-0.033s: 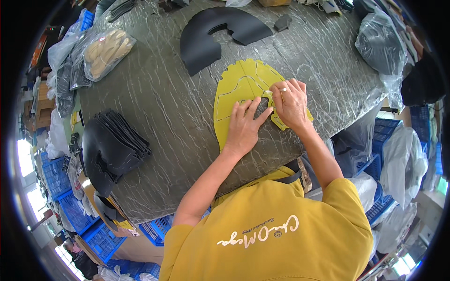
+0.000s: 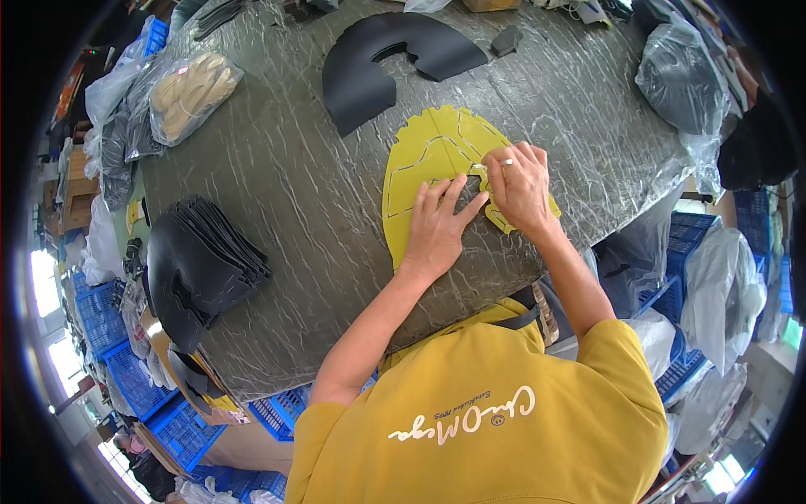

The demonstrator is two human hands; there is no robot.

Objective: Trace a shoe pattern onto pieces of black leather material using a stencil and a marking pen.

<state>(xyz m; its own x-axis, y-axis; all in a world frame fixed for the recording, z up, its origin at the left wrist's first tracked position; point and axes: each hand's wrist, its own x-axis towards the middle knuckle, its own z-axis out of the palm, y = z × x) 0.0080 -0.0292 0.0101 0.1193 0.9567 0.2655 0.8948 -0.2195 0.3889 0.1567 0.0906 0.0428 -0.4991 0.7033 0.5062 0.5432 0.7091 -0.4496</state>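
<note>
A yellow template [image 2: 424, 160] with a toothed far edge and dashed slots lies flat on the table. My left hand [image 2: 437, 227] rests on it, fingers spread and pressing beside its inner notch. My right hand [image 2: 522, 186] is closed round a slim whitish pen-like tool [image 2: 479, 170], mostly hidden by the fingers. Its tip is at the template near the notch, on the right side. Dark material shows in the notch; I cannot tell whether it is a separate piece. Beyond the template lies a black curved sheet piece [image 2: 361, 71].
A fanned stack of black curved pieces [image 2: 206, 260] lies at the left table edge. A clear bag of beige pieces [image 2: 189, 97] is at far left, a small dark scrap [image 2: 506, 40] at the back, and a grey plastic bag [image 2: 684, 80] at far right. Blue crates [image 2: 185, 428] stand below the table.
The tip of the pen-like tool has shifted slightly toward me, with a small movement of the right fingers. My left hand and the template look unmoved.
</note>
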